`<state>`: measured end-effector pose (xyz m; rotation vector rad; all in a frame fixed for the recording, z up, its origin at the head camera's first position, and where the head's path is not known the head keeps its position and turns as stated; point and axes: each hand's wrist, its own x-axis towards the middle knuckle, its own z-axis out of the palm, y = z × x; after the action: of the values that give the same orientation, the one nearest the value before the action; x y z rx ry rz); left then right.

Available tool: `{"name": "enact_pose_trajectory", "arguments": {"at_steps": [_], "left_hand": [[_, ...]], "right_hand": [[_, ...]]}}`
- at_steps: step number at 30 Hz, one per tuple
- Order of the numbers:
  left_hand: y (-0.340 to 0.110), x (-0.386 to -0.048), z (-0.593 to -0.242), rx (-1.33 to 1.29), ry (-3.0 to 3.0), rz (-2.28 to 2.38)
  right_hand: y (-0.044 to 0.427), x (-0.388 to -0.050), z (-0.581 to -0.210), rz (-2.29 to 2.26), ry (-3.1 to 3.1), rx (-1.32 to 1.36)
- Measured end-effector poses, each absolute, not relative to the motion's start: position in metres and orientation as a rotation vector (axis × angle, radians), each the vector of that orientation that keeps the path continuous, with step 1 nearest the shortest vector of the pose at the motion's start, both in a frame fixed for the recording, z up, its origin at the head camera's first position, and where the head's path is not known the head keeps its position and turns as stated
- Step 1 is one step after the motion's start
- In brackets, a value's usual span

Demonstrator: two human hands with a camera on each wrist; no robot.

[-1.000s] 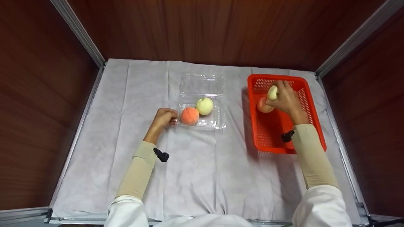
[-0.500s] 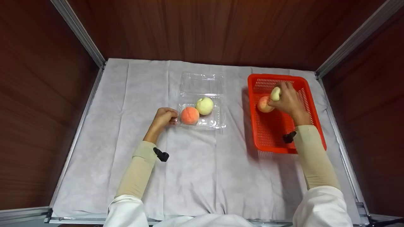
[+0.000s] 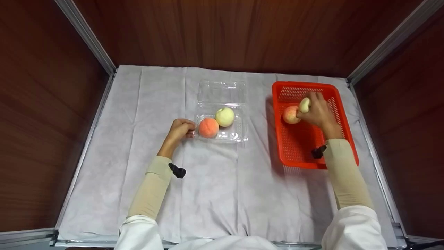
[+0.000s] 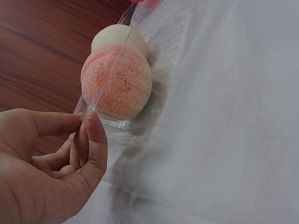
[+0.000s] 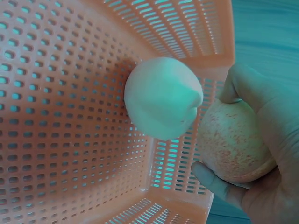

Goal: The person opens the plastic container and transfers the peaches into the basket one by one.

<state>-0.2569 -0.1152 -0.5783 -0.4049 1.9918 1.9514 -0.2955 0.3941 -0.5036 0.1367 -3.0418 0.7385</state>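
**Dark wood-grain panels [image 3: 208, 34] enclose a pale grey cloth [image 3: 208, 194], with fruit at centre and right**

At the right of the frame stands a red plastic basket with perforated walls [image 3: 300, 152], its long axis running from top to bottom and leaning slightly. Within its outline the right hand [image 3: 318, 114] grips a round, pale-yellow peach [image 3: 305, 105], thumb and fingers curved about it. The right wrist view shows a speckled side of this fruit. Being round, it has no clear long axis; how high it sits above the basket floor cannot be told. Just left of it, an orange-yellow peach [image 3: 290, 115] lies in the basket's upper part; whether the two touch is unclear.

Well to the left, near the centre of the frame, lies a clear plastic hinged box [image 3: 239, 130], its lid [image 3: 222, 92] folded back toward the top. An orange-pink peach [image 3: 208, 127] sits at the tray's lower left, with a cream-coloured peach [image 3: 224, 117] close against its upper right.

At the box's left edge, the left hand [image 3: 181, 128] pinches the thin rim between thumb and fingers. Thus the gripped peach lies to the right of the box, across a strip of cloth, and the left hand is much nearer the box.
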Motion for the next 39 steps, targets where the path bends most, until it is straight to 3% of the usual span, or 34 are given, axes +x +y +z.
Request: {"name": "enact_pose_trajectory", "arguments": {"at_steps": [39], "left_hand": [[-0.116,-0.256,-0.58,-0.4,1.979,1.967]], "right_hand": [[0.419,-0.287,-0.521,0.733,-3.108,0.014]]}}
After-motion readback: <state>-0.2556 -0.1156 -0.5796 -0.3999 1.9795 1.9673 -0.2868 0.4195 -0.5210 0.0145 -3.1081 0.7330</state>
